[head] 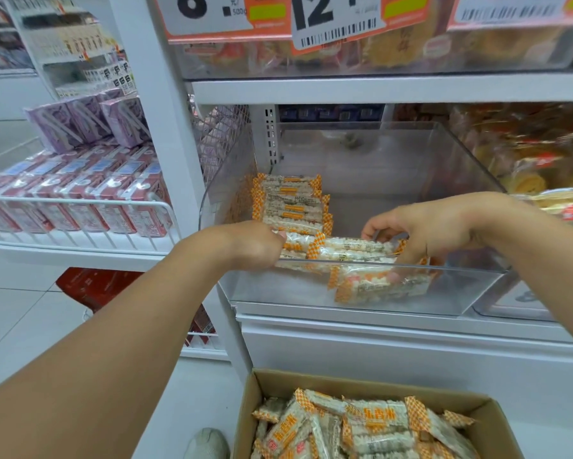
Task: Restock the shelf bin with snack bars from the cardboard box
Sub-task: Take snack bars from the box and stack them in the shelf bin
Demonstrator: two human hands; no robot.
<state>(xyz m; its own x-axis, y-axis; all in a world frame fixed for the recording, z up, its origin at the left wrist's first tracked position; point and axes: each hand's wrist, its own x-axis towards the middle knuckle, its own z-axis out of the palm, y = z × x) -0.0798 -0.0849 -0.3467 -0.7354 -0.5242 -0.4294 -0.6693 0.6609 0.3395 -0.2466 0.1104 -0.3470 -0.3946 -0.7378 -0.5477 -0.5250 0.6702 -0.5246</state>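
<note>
Purple drink cartons (89,122) are sitting stacked above a row of pink cartons (76,200) in a white wire basket (79,238) at the left, with a red package (96,286) lying on the tiled floor (23,313) beneath it. Orange-bordered price signs (328,18) reading 6 and 12 are hanging over clear bins of wrapped pastries (377,51) on the upper shelf, while more wrapped cakes (527,154) are filling the bin at the right. A light shoe (207,443) is showing at the bottom edge.
</note>
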